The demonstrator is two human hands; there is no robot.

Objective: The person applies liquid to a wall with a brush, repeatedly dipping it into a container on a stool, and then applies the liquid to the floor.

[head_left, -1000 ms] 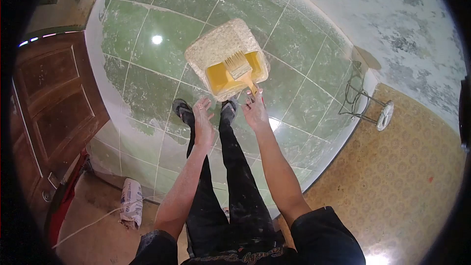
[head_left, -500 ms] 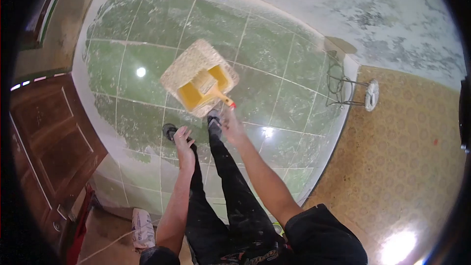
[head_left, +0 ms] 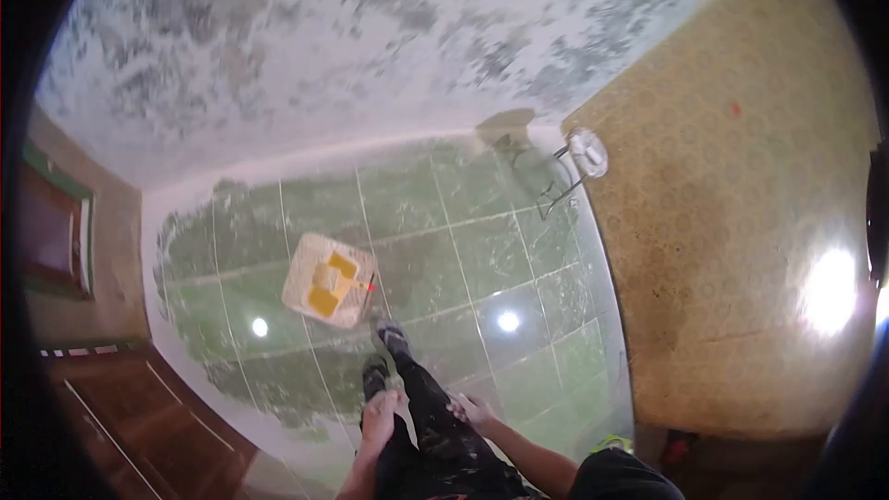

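My left hand (head_left: 379,416) hangs in front of my left leg with its fingers curled in, and nothing shows in it. Near my right thigh, my right hand (head_left: 473,412) is held with its fingers partly spread and empty. Beyond my feet, a square, paint-spattered container (head_left: 301,283) with yellow showing on its top stands on the floor. A wide brush (head_left: 350,286) with a yellow, red-tipped handle lies across it, apart from both hands.
Green floor tiles (head_left: 417,273) carry white smears. A patchy white wall (head_left: 370,56) rises ahead. To the right, a wire-legged stand with a whitish top (head_left: 589,154) is beside a brown patterned surface (head_left: 732,250). A brown panelled door (head_left: 139,417) is at lower left.
My right hand has drawn back from the brush handle towards my body. My left hand has also come back, its fingers now curled. The view has tilted up to more wall.
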